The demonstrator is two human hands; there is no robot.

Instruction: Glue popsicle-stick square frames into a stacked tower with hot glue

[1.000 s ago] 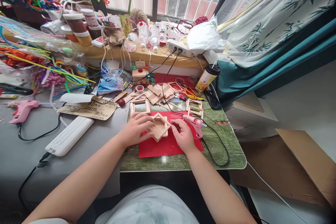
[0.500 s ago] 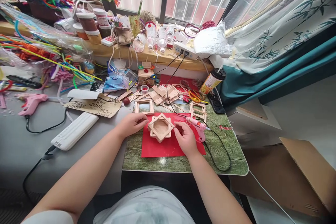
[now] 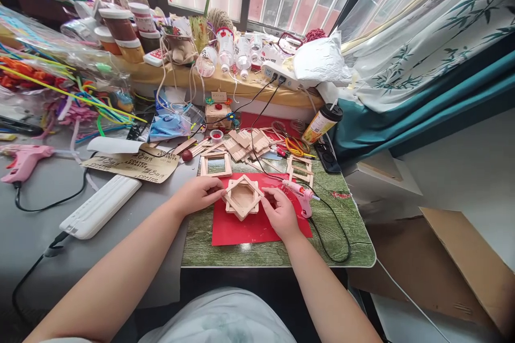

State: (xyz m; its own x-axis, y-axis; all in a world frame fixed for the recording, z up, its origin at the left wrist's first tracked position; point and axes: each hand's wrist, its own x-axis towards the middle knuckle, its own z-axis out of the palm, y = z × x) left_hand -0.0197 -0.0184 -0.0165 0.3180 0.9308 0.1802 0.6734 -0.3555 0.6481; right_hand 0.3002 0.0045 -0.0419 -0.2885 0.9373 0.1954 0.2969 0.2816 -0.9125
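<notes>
A star-shaped stack of wooden craft-stick frames [image 3: 242,213] rests on a red sheet [image 3: 229,231], its square layers turned against each other around an open middle. My left hand [image 3: 201,193] has its thumb and fingers pinched at the left corner of the top frame. Opposite it, my right hand [image 3: 279,211] pinches the right corner between thumb and forefinger. A pink glue gun [image 3: 301,195] lies just beyond my right hand, its nozzle pointing right. Behind the stack are two more square stick frames, one on the left [image 3: 216,164] and one on the right [image 3: 300,170].
Loose craft sticks [image 3: 247,144] are heaped behind the sheet, near orange-handled scissors [image 3: 298,146]. A drink cup [image 3: 322,124] stands at the back right. Sandpaper sheets [image 3: 132,163], a white power strip [image 3: 100,206] and another pink glue gun [image 3: 26,161] lie on the left. Black cords cross the table.
The view has shifted slightly, so things on the table appear farther left. Both hands stay at opposite corners of the stack, with little visible movement.
</notes>
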